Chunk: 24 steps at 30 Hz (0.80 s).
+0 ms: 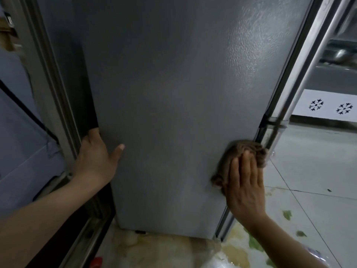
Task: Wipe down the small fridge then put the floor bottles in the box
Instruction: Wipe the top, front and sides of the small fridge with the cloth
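The small grey fridge [170,105] fills the middle of the view, its flat side facing me. My right hand [244,182] presses a brown cloth [241,151] flat against the fridge's lower right edge, fingers straight. My left hand [98,157] grips the fridge's left edge, fingers wrapped behind it and the thumb lying on the grey face. At the bottom right lies something clear and plastic [313,254], too cut off to identify as a bottle.
A metal frame [56,97] stands close on the left, a steel rack leg [301,78] close on the right. The tiled floor [316,171] carries stains and green scraps. A red object [96,262] lies at the bottom left.
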### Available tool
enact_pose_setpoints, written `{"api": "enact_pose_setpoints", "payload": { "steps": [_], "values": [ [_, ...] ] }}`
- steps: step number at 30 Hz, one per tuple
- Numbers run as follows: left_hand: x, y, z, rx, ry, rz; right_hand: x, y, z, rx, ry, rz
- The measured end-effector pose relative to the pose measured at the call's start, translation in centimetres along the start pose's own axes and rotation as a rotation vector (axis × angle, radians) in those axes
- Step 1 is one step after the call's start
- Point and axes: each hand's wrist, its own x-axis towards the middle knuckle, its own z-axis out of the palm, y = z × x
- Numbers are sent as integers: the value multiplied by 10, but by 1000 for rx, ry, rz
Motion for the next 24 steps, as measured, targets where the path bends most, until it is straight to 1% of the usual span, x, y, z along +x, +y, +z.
{"api": "enact_pose_setpoints", "payload": {
  "steps": [2, 3, 5, 7, 9, 11, 14, 16, 18, 20, 21, 22, 24],
  "values": [
    [-1, 2, 1, -4, 11, -25, 3, 0, -2, 58, 21, -5],
    [-1, 2, 1, -8, 9, -27, 15, 1, -5, 102, 63, -2],
    [0, -1, 1, -9, -11, -32, 58, 7, -15, 168, 201, 21],
    [2, -3, 1, -6, -39, -47, 98, 9, -18, 156, 328, 80],
    [3, -4, 1, -13, -44, -45, 114, 0, -17, 141, 383, 148],
    [2, -5, 1, -19, -38, -39, 101, -15, -10, 138, 311, 78],
    [3, -5, -1, -25, -50, -34, 60, -31, 2, 121, 73, -205],
    [4, -6, -3, -52, -76, -23, 52, -39, 4, 100, -46, -365],
    [1, -9, -6, -101, -142, -25, 54, -40, 0, 45, -123, -534],
    [-4, -14, -9, -141, -205, -19, 69, -33, -9, -11, -135, -688],
    [-6, -17, -11, -153, -224, -7, 80, -29, -14, -2, -104, -705],
    [-6, -20, -11, -167, -238, 6, 95, -28, -18, 46, -50, -655],
    [-7, -27, -13, -204, -270, 6, 124, -37, -22, 164, 74, -413]
  ]
}}
